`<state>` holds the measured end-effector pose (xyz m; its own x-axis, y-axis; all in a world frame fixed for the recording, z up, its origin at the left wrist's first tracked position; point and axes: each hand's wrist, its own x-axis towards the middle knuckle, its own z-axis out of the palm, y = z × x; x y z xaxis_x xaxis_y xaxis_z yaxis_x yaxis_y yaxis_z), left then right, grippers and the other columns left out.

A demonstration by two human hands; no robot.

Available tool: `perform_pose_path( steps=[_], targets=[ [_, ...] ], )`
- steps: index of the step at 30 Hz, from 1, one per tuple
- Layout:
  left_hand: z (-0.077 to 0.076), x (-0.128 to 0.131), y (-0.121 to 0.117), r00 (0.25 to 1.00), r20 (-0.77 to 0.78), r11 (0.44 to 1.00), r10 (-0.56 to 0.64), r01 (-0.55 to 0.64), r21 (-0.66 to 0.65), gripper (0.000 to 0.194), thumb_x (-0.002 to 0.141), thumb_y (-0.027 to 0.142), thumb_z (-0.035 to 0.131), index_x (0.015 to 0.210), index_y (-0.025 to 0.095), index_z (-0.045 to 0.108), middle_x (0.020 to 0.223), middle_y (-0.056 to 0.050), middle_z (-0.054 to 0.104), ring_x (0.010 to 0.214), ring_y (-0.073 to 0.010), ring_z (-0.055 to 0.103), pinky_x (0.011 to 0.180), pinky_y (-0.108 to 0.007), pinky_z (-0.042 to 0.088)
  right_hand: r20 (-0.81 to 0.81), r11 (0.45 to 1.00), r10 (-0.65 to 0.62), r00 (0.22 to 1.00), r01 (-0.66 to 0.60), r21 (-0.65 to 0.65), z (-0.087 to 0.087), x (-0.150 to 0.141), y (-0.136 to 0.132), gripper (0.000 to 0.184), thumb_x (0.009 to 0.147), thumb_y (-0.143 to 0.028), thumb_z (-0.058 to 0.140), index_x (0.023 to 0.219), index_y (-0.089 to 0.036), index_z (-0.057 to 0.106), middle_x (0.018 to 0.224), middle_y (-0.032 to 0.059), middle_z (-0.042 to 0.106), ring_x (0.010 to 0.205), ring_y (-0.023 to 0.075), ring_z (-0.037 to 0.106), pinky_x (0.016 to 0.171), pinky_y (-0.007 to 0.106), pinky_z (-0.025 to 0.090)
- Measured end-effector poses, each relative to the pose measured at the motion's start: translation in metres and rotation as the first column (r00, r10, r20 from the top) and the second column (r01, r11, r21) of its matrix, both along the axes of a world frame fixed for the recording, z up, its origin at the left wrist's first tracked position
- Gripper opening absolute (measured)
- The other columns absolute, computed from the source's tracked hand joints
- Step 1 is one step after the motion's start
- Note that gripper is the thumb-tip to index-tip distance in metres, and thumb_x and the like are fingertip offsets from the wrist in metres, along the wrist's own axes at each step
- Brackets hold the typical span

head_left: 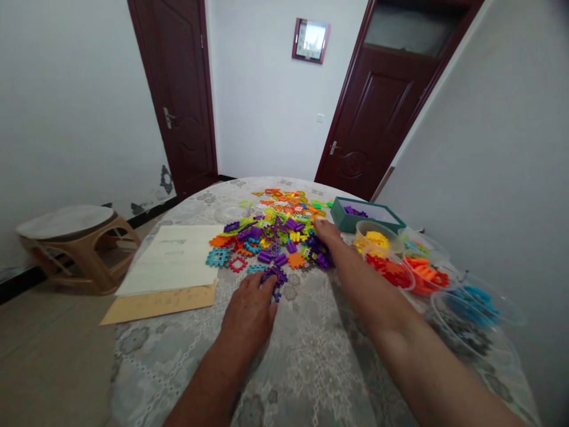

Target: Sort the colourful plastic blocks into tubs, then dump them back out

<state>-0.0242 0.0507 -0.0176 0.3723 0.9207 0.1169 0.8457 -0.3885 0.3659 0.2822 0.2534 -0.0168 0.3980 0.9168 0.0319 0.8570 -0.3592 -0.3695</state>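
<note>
A heap of colourful plastic building pieces [267,240], many with toothed edges, lies spread across the table. At its near edge my left hand [249,305] rests with fingers curled onto a purple toothed piece [275,274]; more purple shows beside the thumb. My right hand [328,232] reaches to the heap's right side, over purple pieces [322,256], its fingers mostly hidden from view. Between the hands lie an orange toothed piece [296,261] and purple cylinder-like pieces [272,258].
A green box [342,220] holding purple pieces stands at the back right. Several clear tubs [402,244] with sorted yellow, red, orange, blue and grey pieces line the right side. Paper sheets [171,261] lie left on the patterned tablecloth [306,356]. A stool [71,243] stands beyond.
</note>
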Motion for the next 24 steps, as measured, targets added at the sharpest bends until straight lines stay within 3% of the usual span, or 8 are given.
perform_pose_path(
  steps=[3, 6, 14, 19, 24],
  targets=[
    [-0.001, 0.001, 0.002, 1.0, -0.02, 1.0, 0.003, -0.004, -0.008, 0.057, 0.091, 0.025, 0.063, 0.148, 0.023, 0.059, 0.154, -0.016, 0.055, 0.143, -0.034, 0.05, 0.121, -0.048, 0.04, -0.007, 0.996, -0.088, 0.996, 0.088, -0.028, -0.009, -0.009, -0.005, 0.071, 0.101, -0.067, 0.033, 0.152, -0.025, 0.058, 0.147, 0.0209, 0.058, 0.135, 0.0406, 0.057, 0.109, 0.061, 0.044],
    [0.001, 0.001, 0.003, 0.999, -0.037, 1.0, -0.022, 0.022, -0.015, 0.054, 0.092, 0.026, 0.062, 0.145, 0.02, 0.061, 0.152, -0.017, 0.056, 0.141, -0.0341, 0.053, 0.119, -0.048, 0.041, -0.003, 0.996, -0.079, 0.997, 0.079, -0.029, -0.01, -0.014, -0.014, 0.065, 0.099, -0.064, 0.041, 0.149, -0.028, 0.061, 0.148, 0.0193, 0.058, 0.134, 0.0405, 0.057, 0.109, 0.06, 0.045],
    [0.007, 0.001, -0.001, 0.998, -0.035, 0.998, -0.058, 0.057, -0.016, 0.057, 0.092, 0.023, 0.059, 0.15, 0.018, 0.056, 0.153, -0.015, 0.057, 0.14, -0.0314, 0.053, 0.12, -0.043, 0.041, 0.043, 0.994, 0.105, 0.994, -0.107, 0.037, -0.014, -0.03, -0.069, 0.056, 0.101, -0.056, 0.051, 0.145, -0.024, 0.064, 0.14, 0.0179, 0.064, 0.13, 0.0324, 0.062, 0.109, 0.043, 0.047],
    [0.007, 0.002, -0.006, 0.993, -0.018, 0.993, -0.117, 0.116, -0.023, 0.062, 0.09, 0.024, 0.061, 0.151, 0.02, 0.054, 0.153, -0.014, 0.057, 0.142, -0.0313, 0.051, 0.121, -0.043, 0.04, 0.068, 0.973, 0.205, 0.976, -0.211, 0.089, -0.021, -0.044, -0.116, 0.051, 0.103, -0.052, 0.052, 0.141, -0.022, 0.066, 0.137, 0.0171, 0.066, 0.132, 0.0298, 0.06, 0.113, 0.04, 0.044],
    [0.01, 0.01, -0.016, 0.982, 0.005, 0.982, -0.188, 0.188, -0.021, 0.072, 0.082, 0.034, 0.074, 0.15, 0.026, 0.055, 0.15, -0.013, 0.059, 0.141, -0.0331, 0.051, 0.122, -0.047, 0.038, 0.015, 0.931, 0.331, 0.944, -0.329, 0.159, -0.025, -0.056, -0.156, 0.047, 0.102, -0.046, 0.055, 0.139, -0.02, 0.066, 0.138, 0.0167, 0.067, 0.134, 0.0296, 0.06, 0.117, 0.042, 0.042]
  ],
)
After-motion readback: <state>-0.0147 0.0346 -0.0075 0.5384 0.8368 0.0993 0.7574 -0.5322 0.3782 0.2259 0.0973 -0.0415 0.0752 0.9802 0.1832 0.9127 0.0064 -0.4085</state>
